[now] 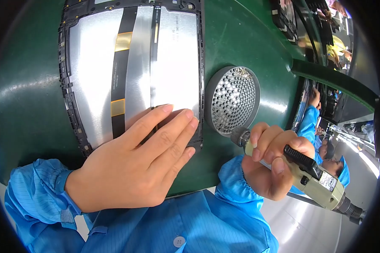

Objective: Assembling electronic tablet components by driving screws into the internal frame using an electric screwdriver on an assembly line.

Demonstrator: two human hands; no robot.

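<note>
A tablet-like device chassis [173, 63] with a black frame and silvery metal panels lies on the green work surface. Dark ribbon strips with gold-coloured bands run down it. Across its near end rests my left hand [143, 164], palm down, fingers stretched out and pressed to the metal. My right hand [274, 156] is wrapped round an olive electric screwdriver [312, 185] with a black lever. Its knurled collar points left, at the near rim of a round grey screw tray [234, 99] full of small holes. Shiny screws sit in the tray, bunched at its far side.
The green work surface [25, 84] runs beneath everything. A dark green bar [333, 78] curves along the right. Beyond it, a co-worker's blue sleeve [308, 124] and hand reach over another dark device. Black parts [285, 21] lie at the far right.
</note>
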